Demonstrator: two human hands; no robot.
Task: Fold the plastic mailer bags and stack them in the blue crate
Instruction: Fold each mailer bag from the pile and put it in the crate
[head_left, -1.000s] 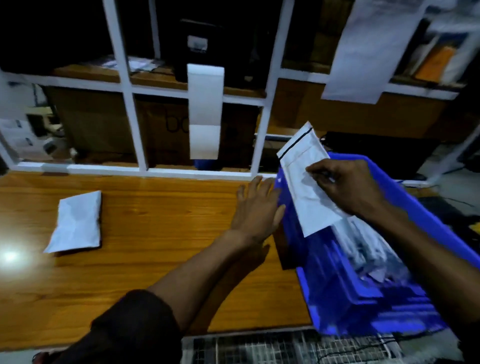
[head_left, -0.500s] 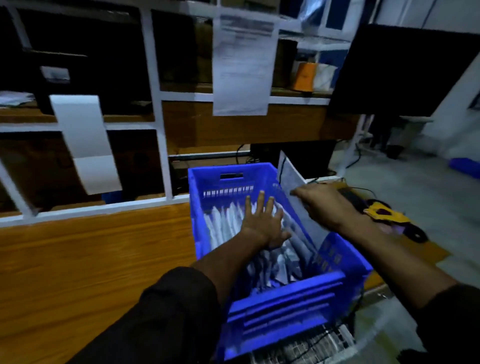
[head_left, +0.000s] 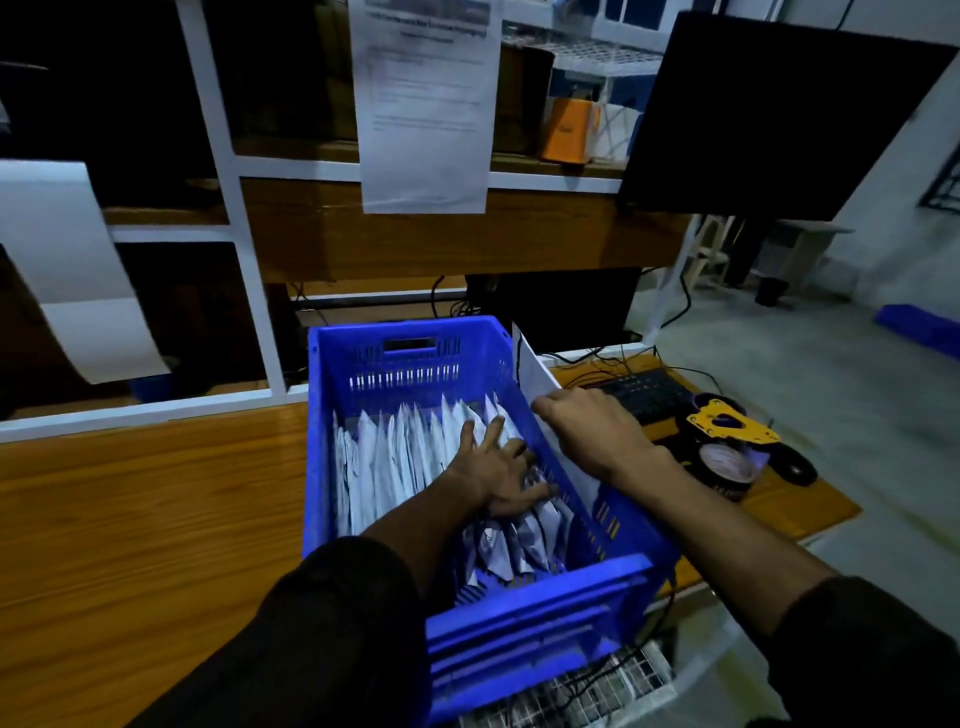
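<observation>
While looking down past two dark sleeves, saw a blue crate at the right end of a wooden table. Found rows of folded bags standing on edge inside it, packed close from the left wall toward the right. Saw the left hand down in the crate, fingers straight and spread, pressing flat on the bags near the right side. Saw the right hand just over the crate's right wall, fingers curled and pinching one white mailer bag. Noticed this bag standing up on edge along that right wall, with its top corner poking above the rim toward the far end. Could not tell whether inside the wall or outside it. Spotted a black keyboard and a yellow tape holder on a lower surface just right of the crate. Saw a sheet of paper hanging on the white shelf frame far behind the crate, and a dark screen to the right of it.
</observation>
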